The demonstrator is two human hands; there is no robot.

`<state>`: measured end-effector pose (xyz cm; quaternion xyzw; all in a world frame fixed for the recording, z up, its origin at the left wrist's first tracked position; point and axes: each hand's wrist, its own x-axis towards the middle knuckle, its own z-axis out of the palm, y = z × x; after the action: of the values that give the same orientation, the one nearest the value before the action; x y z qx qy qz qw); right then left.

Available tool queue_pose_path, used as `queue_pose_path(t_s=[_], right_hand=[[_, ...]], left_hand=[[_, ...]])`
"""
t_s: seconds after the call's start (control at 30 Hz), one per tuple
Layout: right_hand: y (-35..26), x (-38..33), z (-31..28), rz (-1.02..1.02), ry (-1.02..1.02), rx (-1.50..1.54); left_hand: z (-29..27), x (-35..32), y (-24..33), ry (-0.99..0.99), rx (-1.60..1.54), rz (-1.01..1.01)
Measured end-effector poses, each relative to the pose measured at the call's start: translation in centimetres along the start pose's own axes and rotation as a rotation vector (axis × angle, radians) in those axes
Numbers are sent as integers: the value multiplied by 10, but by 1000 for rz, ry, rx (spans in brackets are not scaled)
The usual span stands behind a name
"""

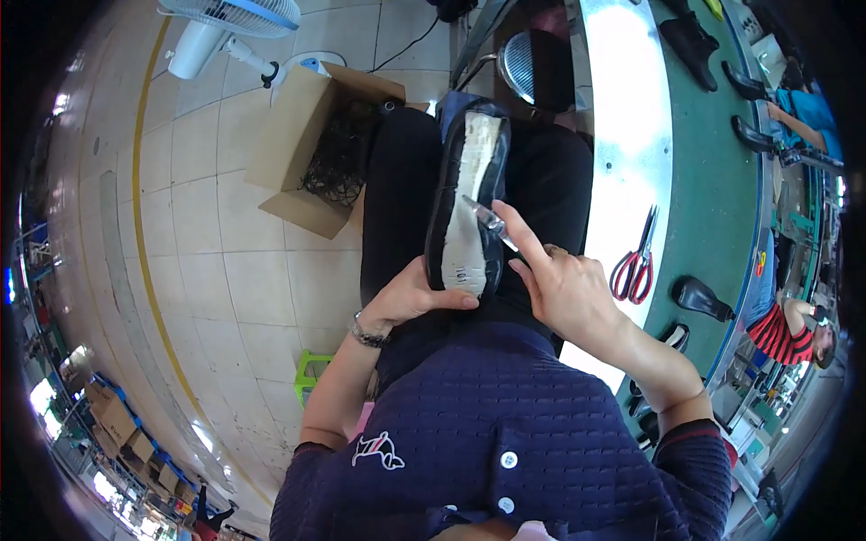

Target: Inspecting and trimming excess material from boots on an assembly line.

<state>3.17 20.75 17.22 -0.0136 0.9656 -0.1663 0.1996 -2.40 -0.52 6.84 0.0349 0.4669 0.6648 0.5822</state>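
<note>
A black shoe upper (439,221) lies bottom side up over my lap, its pale insole (471,239) facing me. My left hand (403,296) grips its near end, the thumb pressed on the insole and the fingers hidden beneath. In my right hand (570,290) is a slim, shiny knife-like tool (490,220), the index finger stretched along it. Its tip rests on or just above the middle of the insole; I cannot tell which. The tool's exact kind is unclear.
Red-handled scissors (635,263) lie on the white bench (622,135) to my right. Beyond it, several black shoes (699,298) ride a green belt (690,189). An open carton (275,135) of dark tangled scraps stands left, near a fan (203,41). Co-workers (783,329) are at the far right.
</note>
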Motion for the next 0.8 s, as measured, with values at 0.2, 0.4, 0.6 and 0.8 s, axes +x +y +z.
queue_pose_path(t_s=[0.2,0.4,0.6,0.8], right_hand=[[-8,3,-23,-77,78,118],[-2,-7,-15,-25,-4,38],[-5,-30,15,78,-21,40],[48,-29,16,178,437,392]], left_hand=[[-5,9,-4,95,-174,111],[-15,53,39,-16,-512,37],[-13,62,50,107,-329,-5],[-10,53,53,109,-250,-89]])
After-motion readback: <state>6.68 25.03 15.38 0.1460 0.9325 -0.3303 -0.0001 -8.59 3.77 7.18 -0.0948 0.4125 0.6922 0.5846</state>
